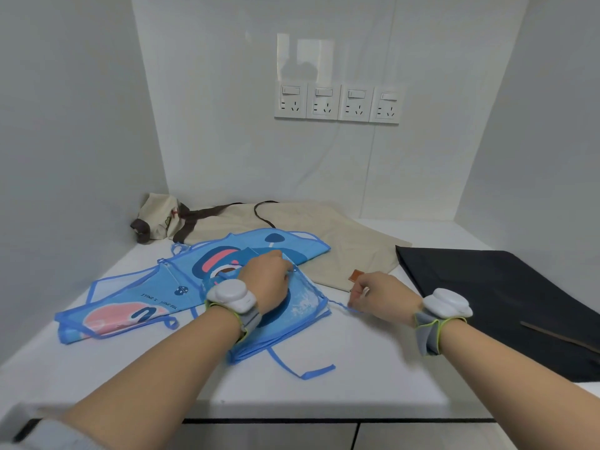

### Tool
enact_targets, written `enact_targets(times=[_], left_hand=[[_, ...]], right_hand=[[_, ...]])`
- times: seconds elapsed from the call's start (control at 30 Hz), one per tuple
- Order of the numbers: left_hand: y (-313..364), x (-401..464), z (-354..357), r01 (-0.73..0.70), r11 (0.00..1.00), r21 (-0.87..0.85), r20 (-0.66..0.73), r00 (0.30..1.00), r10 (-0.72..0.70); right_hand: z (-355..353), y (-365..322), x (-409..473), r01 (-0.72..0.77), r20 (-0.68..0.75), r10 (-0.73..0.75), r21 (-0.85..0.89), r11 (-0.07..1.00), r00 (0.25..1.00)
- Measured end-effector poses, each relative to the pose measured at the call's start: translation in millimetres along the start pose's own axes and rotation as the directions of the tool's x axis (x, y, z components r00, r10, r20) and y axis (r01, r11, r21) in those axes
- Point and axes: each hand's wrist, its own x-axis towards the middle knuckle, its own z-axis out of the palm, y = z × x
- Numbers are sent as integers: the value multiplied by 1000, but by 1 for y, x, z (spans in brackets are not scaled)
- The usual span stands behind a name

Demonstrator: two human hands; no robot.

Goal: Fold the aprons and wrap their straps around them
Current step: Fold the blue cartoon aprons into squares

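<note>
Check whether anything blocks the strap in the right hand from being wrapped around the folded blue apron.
Nothing visible does. The right hand pinches the blue strap beside the folded blue apron, which the left hand holds down. The beige apron lies just behind them, and another loose strap trails in front.

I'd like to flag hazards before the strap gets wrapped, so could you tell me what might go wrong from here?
1. The left hand only presses the folded blue apron; a hard pull by the right hand, which pinches the thin blue strap, could drag the fold open.
2. The loose strap trailing in front may get caught or left out of the wrap.
3. The folded part overlaps a second blue apron, which could shift with it.
</note>
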Motion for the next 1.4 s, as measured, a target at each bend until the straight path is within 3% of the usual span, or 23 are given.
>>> enact_targets(times=[0.13, 0.23, 0.3, 0.37, 0.4, 0.5, 0.63, 0.77, 0.87, 0.93, 1.0, 1.1, 1.3, 1.4], left_hand=[[25, 16, 12, -2, 999, -47, -40, 999, 0], [41, 18, 14, 79, 929, -361, -25, 995, -94], [46, 18, 14, 180, 697, -694, 97, 983, -157], [45, 16, 12, 253, 456, -853, 215, 967, -134], [42, 15, 11, 279, 400, -873, 256, 960, -112], [35, 9, 12, 350, 354, -867, 356, 933, -49], [29, 4, 14, 360, 271, -893, 378, 926, 13], [24, 5, 17, 334, 201, -921, 343, 939, 10], [22, 4, 18, 318, 199, -927, 336, 940, 63], [21, 4, 19, 328, 240, -914, 362, 925, 113], [22, 4, 19, 329, 345, -879, 397, 906, 146], [24, 8, 17, 279, 521, -807, 411, 899, 154], [23, 10, 10, 267, 612, -744, 433, 891, 137], [28, 10, 12, 256, 676, -691, 425, 900, 93]], right_hand=[[1, -5, -3, 35, 135, -46, 78, 996, 990], [2, -6, -5, 28, 182, -64, 192, 981, 981], [0, -6, -6, -16, 218, -54, 308, 951, 974], [-1, -3, -6, -56, 261, -74, 458, 887, 963], [0, -3, -7, -66, 272, -95, 527, 847, 958], [5, -4, -7, -98, 269, -146, 720, 687, 952], [17, -9, -6, -101, 212, -193, 879, 465, 958], [27, -8, 0, -107, 119, -41, 967, 230, 992], [35, -8, 2, -64, 55, 68, 988, 140, 996], [41, -8, 2, -35, 16, 121, 988, 151, 993], [45, -10, 0, 19, -53, 148, 974, 224, 988], [53, -11, -4, 149, -210, 84, 877, 457, 974], [61, -13, -6, 223, -314, -25, 614, 757, 949], [63, -16, -9, 227, -323, -48, 543, 809, 945]])
